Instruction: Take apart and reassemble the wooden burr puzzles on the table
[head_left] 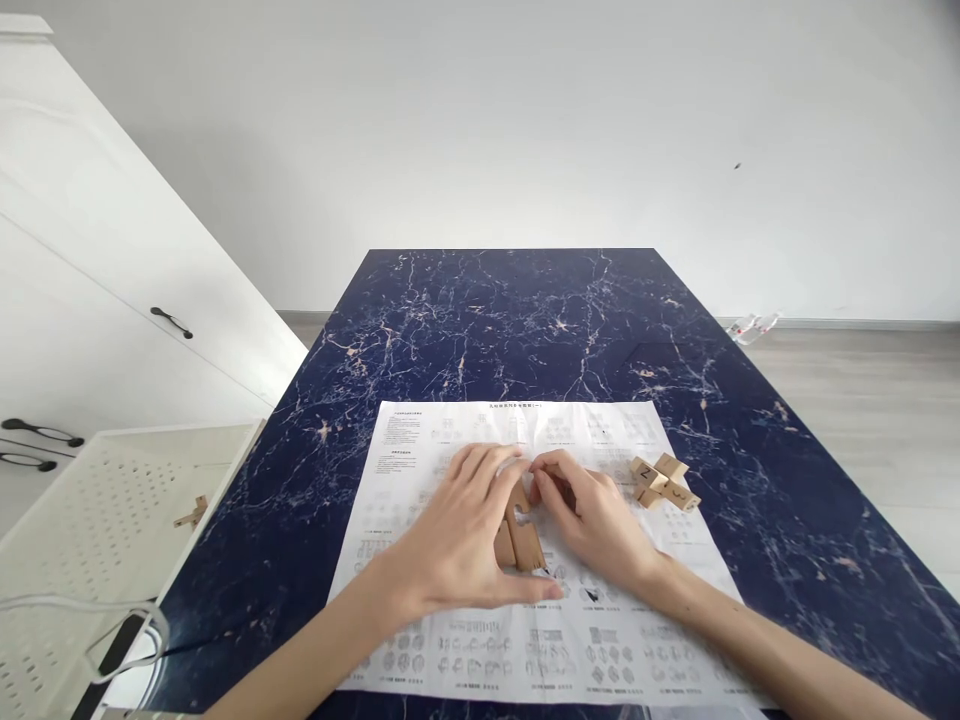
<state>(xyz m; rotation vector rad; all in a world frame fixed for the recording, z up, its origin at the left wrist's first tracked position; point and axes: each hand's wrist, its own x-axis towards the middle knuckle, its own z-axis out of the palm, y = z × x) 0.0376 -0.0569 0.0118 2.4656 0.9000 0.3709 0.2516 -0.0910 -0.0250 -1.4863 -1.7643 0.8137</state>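
Notched light-brown wooden blocks [527,545] lie side by side on a printed instruction sheet [442,640], with a cut-out showing near their upper end. My left hand [457,540] curves over them from the left, fingers bent around the far end and thumb stretched along the near side. It covers much of the wood. From the right, my right hand [600,510] has its fingers curled in a pinch at the blocks' upper end, close against my left fingertips. What sits between those right fingertips is hidden. An assembled wooden cross puzzle [664,482] with dark numbers rests right of my right hand.
The sheet lies on a dark blue marbled table [510,330]. At left, a lower cream perforated surface [97,520] carries a small wooden piece [192,512] and a white cable [75,602]. White cabinets [97,250] stand beyond it. Clear plastic bottles [754,327] are on the floor at right.
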